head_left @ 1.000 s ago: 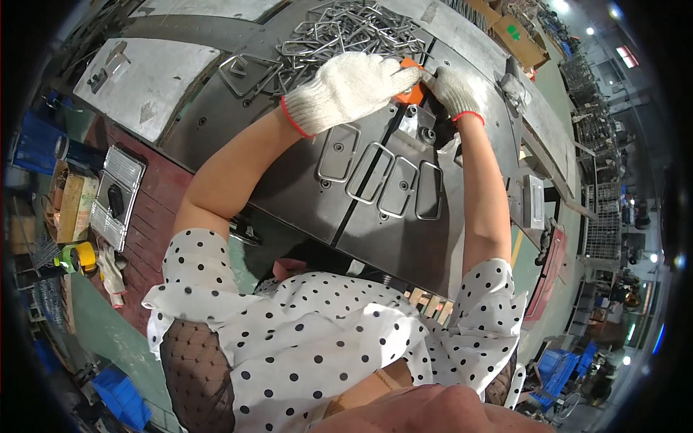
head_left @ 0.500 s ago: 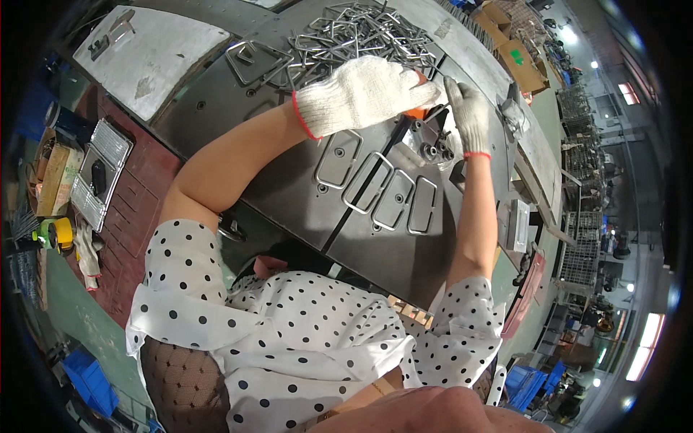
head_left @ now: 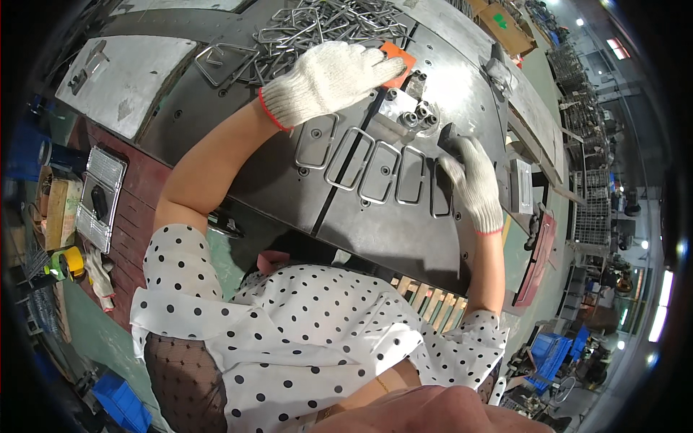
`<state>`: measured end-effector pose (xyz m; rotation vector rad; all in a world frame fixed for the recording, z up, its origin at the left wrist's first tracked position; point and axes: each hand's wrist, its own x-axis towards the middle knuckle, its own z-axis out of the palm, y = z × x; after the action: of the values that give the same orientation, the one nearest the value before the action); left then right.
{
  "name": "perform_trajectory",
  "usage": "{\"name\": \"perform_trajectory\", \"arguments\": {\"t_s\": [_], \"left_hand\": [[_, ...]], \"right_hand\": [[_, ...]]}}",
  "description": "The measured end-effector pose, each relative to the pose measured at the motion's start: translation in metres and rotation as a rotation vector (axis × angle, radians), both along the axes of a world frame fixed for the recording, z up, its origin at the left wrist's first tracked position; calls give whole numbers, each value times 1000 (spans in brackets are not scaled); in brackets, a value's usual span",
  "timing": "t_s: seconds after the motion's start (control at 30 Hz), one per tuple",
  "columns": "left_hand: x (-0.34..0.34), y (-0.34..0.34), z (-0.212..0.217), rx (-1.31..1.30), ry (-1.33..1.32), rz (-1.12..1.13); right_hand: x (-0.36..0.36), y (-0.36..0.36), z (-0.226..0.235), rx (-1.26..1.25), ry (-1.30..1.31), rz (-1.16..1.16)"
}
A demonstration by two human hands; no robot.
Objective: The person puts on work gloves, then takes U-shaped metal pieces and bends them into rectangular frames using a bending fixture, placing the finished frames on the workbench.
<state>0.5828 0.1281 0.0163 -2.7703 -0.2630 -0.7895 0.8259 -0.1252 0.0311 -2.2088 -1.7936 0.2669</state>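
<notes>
White knitted gloves with red cuffs cover both hands. My left hand [head_left: 328, 79] lies over an orange flat piece [head_left: 409, 61], its fingers closed together on it; the thumb side is hidden. Beside it sits a metal bending fixture [head_left: 406, 112] with round steel posts. My right hand [head_left: 473, 177] is closed at the fingertips on the upper part of a rectangular bent-wire frame [head_left: 433, 198], which is at the right end of a row. Similar wire frames [head_left: 379, 172] lie spaced along the dark metal table [head_left: 361, 242]. A black block [head_left: 448, 136] is just beyond my right fingers.
A heap of bent-wire frames [head_left: 325, 25] covers the table's far side. A pale metal plate [head_left: 119, 83] lies far left, with a red slatted surface [head_left: 137, 202] nearer. Cardboard boxes [head_left: 505, 29] stand far right. A blue crate [head_left: 123, 400] is on the floor at lower left.
My right hand has moved from the fixture toward me, to the row's right end, with a wire frame now at its fingers. My left hand stays at the orange piece, which shows more. The view has shifted.
</notes>
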Motion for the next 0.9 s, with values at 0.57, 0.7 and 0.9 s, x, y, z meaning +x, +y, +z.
{"name": "perform_trajectory", "arguments": {"t_s": [0.57,0.7,0.9], "left_hand": [[3,-8,4,-205,-45,-40],[2,-16,8,-226,-52,-43],[-2,-26,4,-543,-113,-194]], "right_hand": [[-69,-16,-48,-35,-251,179],[-59,-13,-34,220,-207,157],[-52,41,6,493,357,48]]}}
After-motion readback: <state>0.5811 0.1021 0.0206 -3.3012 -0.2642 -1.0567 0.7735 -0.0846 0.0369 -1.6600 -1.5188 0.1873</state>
